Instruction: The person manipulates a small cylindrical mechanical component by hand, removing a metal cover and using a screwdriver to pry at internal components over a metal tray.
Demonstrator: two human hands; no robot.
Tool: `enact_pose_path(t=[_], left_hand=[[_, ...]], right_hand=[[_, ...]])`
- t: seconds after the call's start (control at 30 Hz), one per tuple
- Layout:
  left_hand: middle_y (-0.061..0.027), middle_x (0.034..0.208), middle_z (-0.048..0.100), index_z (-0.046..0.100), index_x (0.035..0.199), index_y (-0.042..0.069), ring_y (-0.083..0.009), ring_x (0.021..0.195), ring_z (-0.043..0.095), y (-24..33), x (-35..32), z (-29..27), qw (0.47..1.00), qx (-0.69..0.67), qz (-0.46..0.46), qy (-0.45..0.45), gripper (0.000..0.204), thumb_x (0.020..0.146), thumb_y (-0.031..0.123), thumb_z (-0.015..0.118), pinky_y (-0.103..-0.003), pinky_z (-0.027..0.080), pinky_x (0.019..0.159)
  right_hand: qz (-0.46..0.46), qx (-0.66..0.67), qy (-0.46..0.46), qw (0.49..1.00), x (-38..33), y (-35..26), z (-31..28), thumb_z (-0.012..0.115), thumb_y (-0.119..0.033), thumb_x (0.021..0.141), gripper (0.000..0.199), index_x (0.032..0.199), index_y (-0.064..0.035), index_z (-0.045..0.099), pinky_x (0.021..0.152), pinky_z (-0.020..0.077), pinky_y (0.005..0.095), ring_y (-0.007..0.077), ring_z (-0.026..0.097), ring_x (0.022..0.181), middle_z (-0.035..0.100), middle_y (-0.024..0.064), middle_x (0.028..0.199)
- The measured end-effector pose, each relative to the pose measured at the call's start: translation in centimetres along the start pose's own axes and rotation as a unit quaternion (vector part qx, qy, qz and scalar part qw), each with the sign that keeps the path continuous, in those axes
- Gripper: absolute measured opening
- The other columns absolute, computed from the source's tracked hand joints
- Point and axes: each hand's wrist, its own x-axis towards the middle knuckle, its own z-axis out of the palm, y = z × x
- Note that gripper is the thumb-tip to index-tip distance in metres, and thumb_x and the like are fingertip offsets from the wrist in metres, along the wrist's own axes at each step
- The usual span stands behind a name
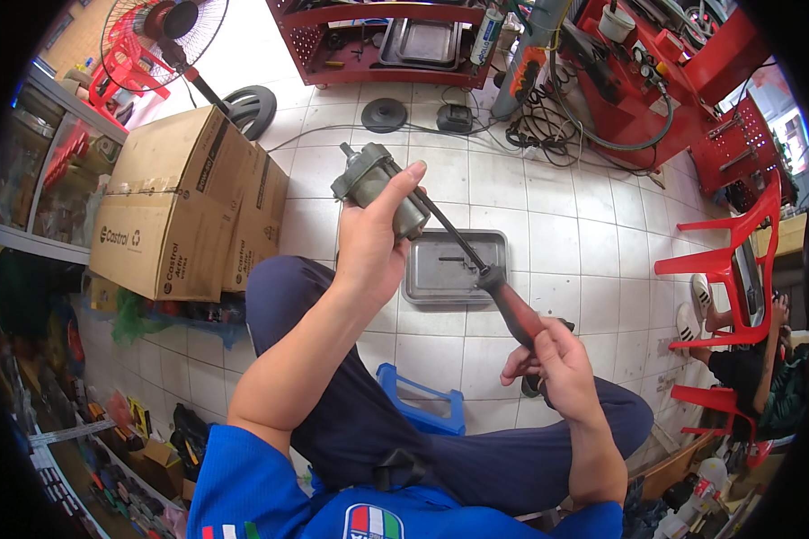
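A small metal motor, which looks like a starter motor, is raised above the floor in my left hand. Its short shaft points up and to the left, away from me. The fingers of that hand wrap around the grey cylindrical body. My right hand grips the end of a screwdriver with a red and black handle. The screwdriver's long dark shank slants up-left to the side of the motor near my left thumb; whether its tip sits in a screw is hidden. Below lies a grey metal tray with small dark parts in it.
Cardboard boxes stand at the left, near a fan. A blue plastic stool is between my legs. Red chairs and a seated person are at the right. Cables and a red cart lie ahead.
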Motion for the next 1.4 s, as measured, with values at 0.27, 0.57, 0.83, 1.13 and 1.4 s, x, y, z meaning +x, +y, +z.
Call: enact_pose_path(t=[0.27, 0.57, 0.83, 1.13, 1.4], left_hand=[[-0.0099, 0.098, 0.062, 0.056, 0.111, 0.004, -0.0155, 0.088, 0.063, -0.3, 0.1, 0.0, 1.000, -0.003, 0.022, -0.008, 0.041, 0.084, 0.021, 0.082, -0.030, 0.054, 0.075], [-0.0108, 0.098, 0.063, 0.055, 0.112, 0.003, -0.0172, 0.087, 0.064, -0.1, 0.0, 0.3, 1.000, 0.011, -0.001, 0.006, 0.043, 0.084, 0.020, 0.082, -0.031, 0.056, 0.077], [-0.0107, 0.097, 0.062, 0.055, 0.111, 0.003, -0.0167, 0.087, 0.063, -0.1, 0.1, 0.1, 1.000, -0.004, 0.004, -0.002, 0.042, 0.084, 0.021, 0.082, -0.031, 0.055, 0.077], [-0.0099, 0.097, 0.062, 0.056, 0.111, 0.004, -0.0158, 0.086, 0.063, -0.2, 0.0, 0.1, 1.000, 0.000, 0.010, -0.005, 0.042, 0.084, 0.022, 0.083, -0.031, 0.053, 0.075], [-0.0100, 0.097, 0.062, 0.056, 0.111, 0.003, -0.0157, 0.086, 0.063, -0.3, 0.1, 0.0, 1.000, -0.003, 0.013, -0.003, 0.042, 0.084, 0.021, 0.082, -0.031, 0.054, 0.075]], right_hand=[[-0.068, -0.083, 0.066, 0.992, 0.1, -0.8, 2.1, 0.052, -0.019, 0.106, 0.036, 0.131, 0.0065, 0.048, 0.079, 0.0590, 0.0354, 0.0193, 0.068, 0.084, 0.067, 0.0146, 0.098], [-0.036, -0.046, 0.070, 0.996, 0.2, 0.0, 1.3, 0.053, -0.014, 0.104, 0.036, 0.133, 0.0049, 0.043, 0.078, 0.0585, 0.0350, 0.0214, 0.069, 0.083, 0.067, 0.0155, 0.094], [0.015, 0.030, -0.008, 0.999, 0.1, 0.4, -0.3, 0.056, -0.007, 0.102, 0.035, 0.132, 0.0053, 0.043, 0.081, 0.0573, 0.0345, 0.0186, 0.067, 0.083, 0.066, 0.0143, 0.095], [0.015, 0.028, -0.001, 0.999, -0.2, -0.7, 0.6, 0.054, -0.014, 0.104, 0.039, 0.136, 0.0053, 0.044, 0.080, 0.0578, 0.0354, 0.0173, 0.065, 0.085, 0.065, 0.0130, 0.097], [-0.052, -0.068, 0.053, 0.995, 0.0, -0.8, 1.9, 0.049, -0.023, 0.107, 0.037, 0.130, 0.0059, 0.048, 0.081, 0.0578, 0.0362, 0.0185, 0.066, 0.081, 0.066, 0.0140, 0.092]])
